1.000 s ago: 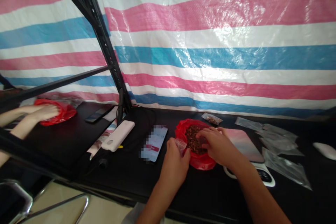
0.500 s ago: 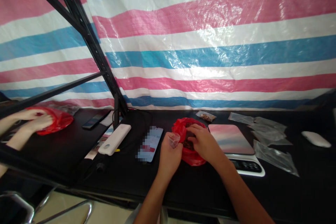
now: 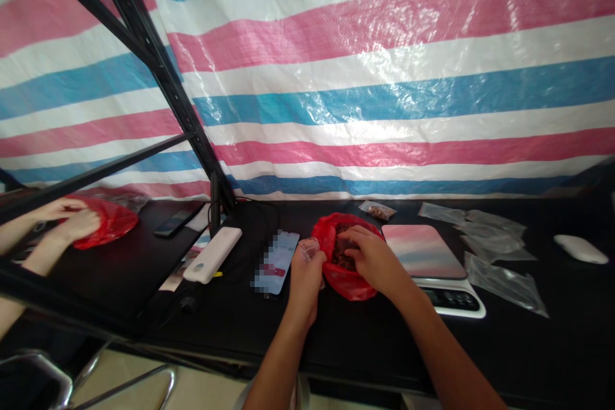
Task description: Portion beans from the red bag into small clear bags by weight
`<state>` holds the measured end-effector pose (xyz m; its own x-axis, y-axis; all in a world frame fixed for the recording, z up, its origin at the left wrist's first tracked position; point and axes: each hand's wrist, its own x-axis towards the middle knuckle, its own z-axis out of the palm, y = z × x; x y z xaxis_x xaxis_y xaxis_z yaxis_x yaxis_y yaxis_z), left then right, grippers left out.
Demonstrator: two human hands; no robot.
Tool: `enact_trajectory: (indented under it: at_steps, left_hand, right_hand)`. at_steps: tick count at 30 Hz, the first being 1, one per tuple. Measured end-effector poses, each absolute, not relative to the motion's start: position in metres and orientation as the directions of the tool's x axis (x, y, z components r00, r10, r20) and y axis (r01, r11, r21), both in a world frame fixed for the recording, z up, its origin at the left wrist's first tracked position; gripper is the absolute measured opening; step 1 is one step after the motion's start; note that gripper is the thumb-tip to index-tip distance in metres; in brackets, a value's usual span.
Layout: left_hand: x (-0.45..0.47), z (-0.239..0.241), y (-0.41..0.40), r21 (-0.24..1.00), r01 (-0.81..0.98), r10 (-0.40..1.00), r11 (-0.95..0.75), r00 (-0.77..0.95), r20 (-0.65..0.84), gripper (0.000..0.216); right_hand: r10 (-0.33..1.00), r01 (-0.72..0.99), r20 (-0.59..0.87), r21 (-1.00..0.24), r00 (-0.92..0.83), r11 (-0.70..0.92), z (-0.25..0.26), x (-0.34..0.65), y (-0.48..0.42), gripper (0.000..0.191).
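Observation:
My left hand [image 3: 306,278] is closed on a small clear plastic bag [image 3: 309,248], part of it bunched above the fingers, at the left side of a red plastic bag [image 3: 353,285]. The red bag sits open on the black table, with small brown pieces [image 3: 342,250] inside; I cannot tell their exact kind. My right hand [image 3: 372,256] reaches into the opening from the right, its fingers curled down into the pieces and the fingertips partly hidden. Just right of it stands a white kitchen scale [image 3: 427,253] with a shiny top.
A filled clear packet [image 3: 378,210] lies behind the red bag. Flat clear bags [image 3: 504,282] are spread right of the scale, near a white mouse [image 3: 580,249]. Left lie a phone [image 3: 277,262] and a white power bank [image 3: 214,255]. Beyond a black frame [image 3: 180,99], another person's hands [image 3: 81,224] work in a red bag.
My left hand has drawn slightly left, away from the brown pieces, with the clear bag still in it. The red bag's mouth shows wider, and my right hand stays in it.

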<state>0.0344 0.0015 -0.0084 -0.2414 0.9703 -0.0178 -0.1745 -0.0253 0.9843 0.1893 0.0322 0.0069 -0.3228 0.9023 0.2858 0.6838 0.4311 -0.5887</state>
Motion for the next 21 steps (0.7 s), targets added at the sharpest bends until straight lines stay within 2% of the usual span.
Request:
enact_trajectory:
  at_steps: [2,6,8,10,14,17,21]
  left_hand:
    - [0.033,-0.009,0.001,0.997,-0.074,0.958,-0.028,-0.286,0.005,0.017]
    - [0.031,-0.012,-0.006,0.978,0.19,0.932,-0.084,-0.332,0.145,0.005]
    - [0.031,-0.013,-0.012,0.945,0.313,0.94,-0.096,-0.284,0.189,0.003]
    - [0.032,-0.014,-0.016,0.924,0.37,0.954,-0.094,-0.233,0.19,0.003]
    - [0.039,-0.015,-0.016,0.957,0.277,0.958,-0.085,-0.242,0.155,0.006]
    - [0.042,-0.017,-0.012,0.987,0.142,0.967,-0.076,-0.232,0.108,0.014]
    - [0.04,-0.023,-0.008,0.995,0.061,0.97,-0.082,-0.223,0.094,0.019]
  right_hand:
    - [0.906,0.742,0.277,-0.522,-0.319,0.421,0.012,0.196,0.03,0.045]
    - [0.926,0.858,0.144,-0.347,-0.349,0.378,0.023,0.207,0.022,0.047]
    - [0.927,0.868,0.109,-0.327,-0.359,0.374,0.026,0.208,0.019,0.048]
    - [0.927,0.854,0.099,-0.365,-0.361,0.371,0.026,0.207,0.017,0.048]
    - [0.922,0.781,0.073,-0.509,-0.38,0.362,0.019,0.203,0.018,0.043]
    - [0.918,0.742,0.083,-0.563,-0.387,0.364,0.011,0.2,0.021,0.04]
    - [0.917,0.684,0.14,-0.626,-0.373,0.374,0.003,0.198,0.025,0.043]
